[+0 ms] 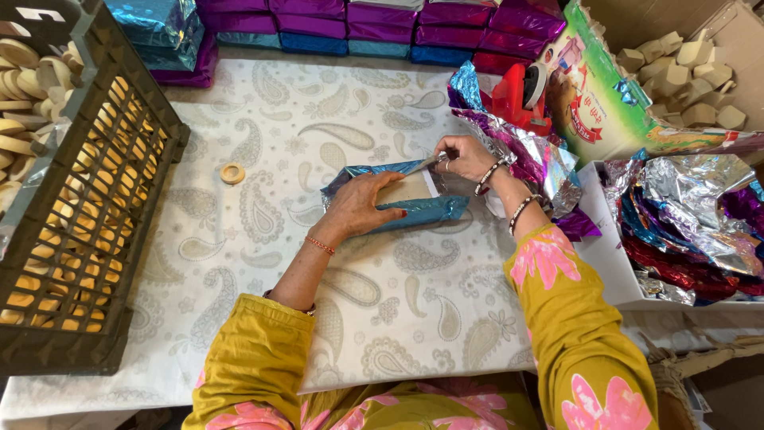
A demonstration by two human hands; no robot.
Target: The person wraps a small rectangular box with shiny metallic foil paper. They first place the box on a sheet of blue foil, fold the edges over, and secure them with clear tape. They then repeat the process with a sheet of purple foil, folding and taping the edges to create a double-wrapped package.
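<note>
The left hand (358, 205) lies palm-down on a pale box (407, 189) half wrapped in blue foil (422, 212), fingers spread flat and pressing, not clenched; the box sits mid-desk on a paisley cloth (278, 263). The right hand (463, 157) meets the box at its far right corner, fingers pinched on the foil edge there. A small tape ring (232, 173) lies on the cloth left of the box, apart from both hands. A dark plastic crate (119, 263) of round tan pieces stands at the left edge of the desk. Wrapped packets (358, 24) in blue and purple foil are stacked in rows along the far edge. A red tape dispenser (521, 95) sits just beyond the right hand, with loose purple foil sheets (541, 159) crumpled between it and the right wrist. A white tray (605, 263) of mixed foil sheets stands right of the forearm, and a carton (740, 40) of pale blocks occupies the far right corner. Nothing lies between the hands and the box
</note>
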